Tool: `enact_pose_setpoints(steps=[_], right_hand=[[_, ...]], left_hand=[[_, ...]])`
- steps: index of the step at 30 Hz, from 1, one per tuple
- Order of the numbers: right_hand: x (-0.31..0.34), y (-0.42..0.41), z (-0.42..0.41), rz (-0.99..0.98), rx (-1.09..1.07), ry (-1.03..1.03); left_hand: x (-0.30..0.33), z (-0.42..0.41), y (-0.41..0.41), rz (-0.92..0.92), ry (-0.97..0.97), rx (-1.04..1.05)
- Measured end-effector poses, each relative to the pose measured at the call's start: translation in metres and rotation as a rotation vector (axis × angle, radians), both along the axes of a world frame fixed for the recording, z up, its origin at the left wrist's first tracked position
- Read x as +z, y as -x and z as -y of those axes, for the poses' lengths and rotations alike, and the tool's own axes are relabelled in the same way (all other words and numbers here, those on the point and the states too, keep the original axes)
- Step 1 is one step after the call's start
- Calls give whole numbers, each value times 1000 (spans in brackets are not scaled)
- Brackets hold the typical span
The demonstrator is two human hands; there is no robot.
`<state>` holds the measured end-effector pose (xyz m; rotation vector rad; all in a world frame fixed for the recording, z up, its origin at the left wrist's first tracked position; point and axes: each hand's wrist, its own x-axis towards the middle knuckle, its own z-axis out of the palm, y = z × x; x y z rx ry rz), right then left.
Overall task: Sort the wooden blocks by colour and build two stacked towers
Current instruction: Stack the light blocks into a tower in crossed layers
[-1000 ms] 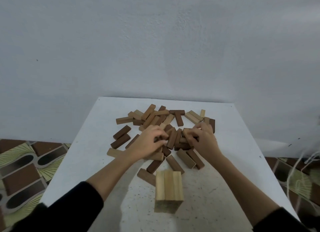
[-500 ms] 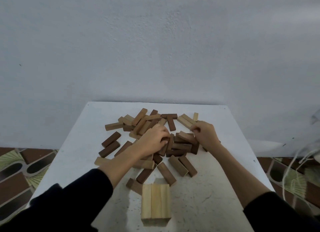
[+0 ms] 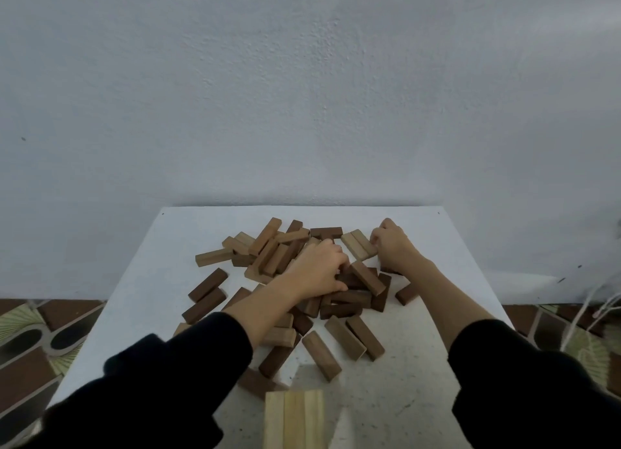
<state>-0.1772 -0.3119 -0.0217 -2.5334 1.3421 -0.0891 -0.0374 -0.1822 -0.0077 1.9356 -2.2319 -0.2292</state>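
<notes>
Loose wooden blocks, light (image 3: 358, 245) and dark (image 3: 205, 305), lie in a mixed pile (image 3: 268, 250) on the white table (image 3: 437, 314). A short tower of light blocks (image 3: 294, 418) stands at the near edge, its top layer three side by side. My left hand (image 3: 319, 270) is in the middle of the pile, fingers curled down around a block that the hand hides. My right hand (image 3: 393, 243) is at the far right of the pile, fingers curled on a light block beside two light blocks lying together.
The table stands against a pale wall (image 3: 302, 96). Patterned floor tiles (image 3: 30, 341) show on both sides. White cords (image 3: 594, 307) hang at the right edge. Bare tabletop lies to the right of the tower and along the left edge.
Both hands have reached farther into the pile, the right one toward its far right corner. The camera has tilted up, so the light tower now sits at the frame's bottom edge.
</notes>
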Motion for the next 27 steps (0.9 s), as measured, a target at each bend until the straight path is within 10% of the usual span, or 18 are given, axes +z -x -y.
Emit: enact_pose_setpoints(steps=[16,27], right_hand=[[17,0,-32,575,-101,-189],[18,-6,-78,-127,260,-33]], left_hand=[[15,-12,-30,-245,42,113],[16,-50,-44,-307,71,195]])
